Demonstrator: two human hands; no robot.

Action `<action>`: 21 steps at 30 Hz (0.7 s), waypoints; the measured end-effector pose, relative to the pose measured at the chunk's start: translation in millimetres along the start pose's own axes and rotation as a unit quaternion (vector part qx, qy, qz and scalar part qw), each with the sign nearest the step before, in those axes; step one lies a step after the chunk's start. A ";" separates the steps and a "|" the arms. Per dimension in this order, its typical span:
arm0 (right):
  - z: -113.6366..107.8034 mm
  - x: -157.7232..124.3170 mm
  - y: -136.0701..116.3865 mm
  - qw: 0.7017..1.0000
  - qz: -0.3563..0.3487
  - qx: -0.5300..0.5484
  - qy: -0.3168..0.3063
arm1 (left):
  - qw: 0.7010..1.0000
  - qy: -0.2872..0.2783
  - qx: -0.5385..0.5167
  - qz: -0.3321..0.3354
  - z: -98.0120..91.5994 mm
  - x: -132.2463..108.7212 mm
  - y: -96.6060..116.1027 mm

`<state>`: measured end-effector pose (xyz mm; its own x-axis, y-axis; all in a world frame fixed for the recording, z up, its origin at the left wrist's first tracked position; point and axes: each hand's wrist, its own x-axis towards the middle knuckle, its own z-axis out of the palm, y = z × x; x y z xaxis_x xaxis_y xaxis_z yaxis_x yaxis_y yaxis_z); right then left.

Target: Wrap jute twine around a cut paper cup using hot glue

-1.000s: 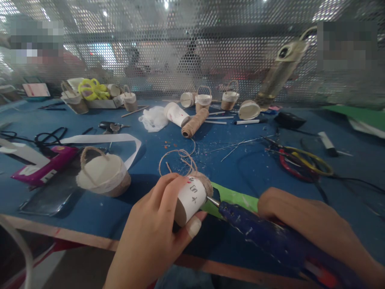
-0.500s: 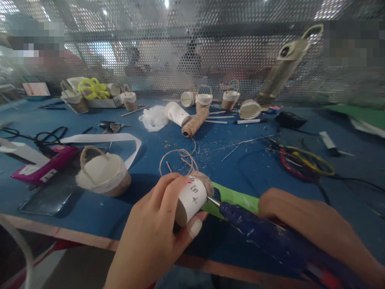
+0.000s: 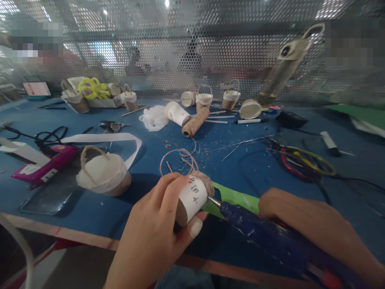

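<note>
My left hand [image 3: 153, 237] is closed around a small white paper cup [image 3: 191, 199] lying on its side, with brown twine wound round its far end and a loose twine loop [image 3: 178, 159] trailing behind it. My right hand [image 3: 313, 226] grips a blue hot glue gun [image 3: 258, 235]. Its metal nozzle touches the cup's side beside the twine. A green paper strip [image 3: 234, 198] lies under the nozzle on the blue table [image 3: 246, 168].
A finished twine-wrapped cup basket [image 3: 104, 176] stands at left beside a white ribbon [image 3: 102, 138] and a pink glue gun [image 3: 45, 166]. A twine spool [image 3: 195, 122], more small baskets [image 3: 230, 98] and a perforated metal screen lie behind. Red and yellow scissors [image 3: 300, 162] rest at right.
</note>
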<state>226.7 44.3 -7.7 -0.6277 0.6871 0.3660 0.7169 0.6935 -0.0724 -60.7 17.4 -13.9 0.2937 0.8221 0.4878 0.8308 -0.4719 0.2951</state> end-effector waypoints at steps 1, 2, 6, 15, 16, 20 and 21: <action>-0.4 0.3 1.1 1.000 -0.005 0.002 -0.007 | 1.000 0.003 0.000 0.002 -0.1 -0.2 0.0; -0.7 0.5 1.4 1.000 -0.004 -0.001 -0.008 | 1.000 0.000 -0.001 0.001 -0.1 -0.4 0.1; -0.2 0.6 -1.9 1.000 0.003 -0.020 0.017 | 1.000 0.000 -0.002 -0.001 0.3 -0.8 0.1; -1.0 0.6 1.9 1.000 -0.016 -0.015 0.012 | 1.000 0.005 0.002 0.006 -0.1 -1.3 -0.7; -1.2 1.0 3.0 1.000 -0.025 -0.010 0.008 | 1.000 0.007 0.002 0.006 -0.2 -1.3 -0.7; -1.4 2.7 1.7 1.000 -0.017 -0.014 0.021 | 1.000 0.008 0.005 0.007 -0.3 -0.9 -1.0; -1.4 3.0 0.1 0.999 -0.016 -0.019 0.021 | 1.000 0.008 0.005 0.007 -0.1 -0.8 -1.0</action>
<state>225.3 46.2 -5.2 -0.6376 0.6542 0.4069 0.7082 0.7056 -0.0249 -61.8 17.2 -14.5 0.2976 0.8105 0.5045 0.8312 -0.4799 0.2807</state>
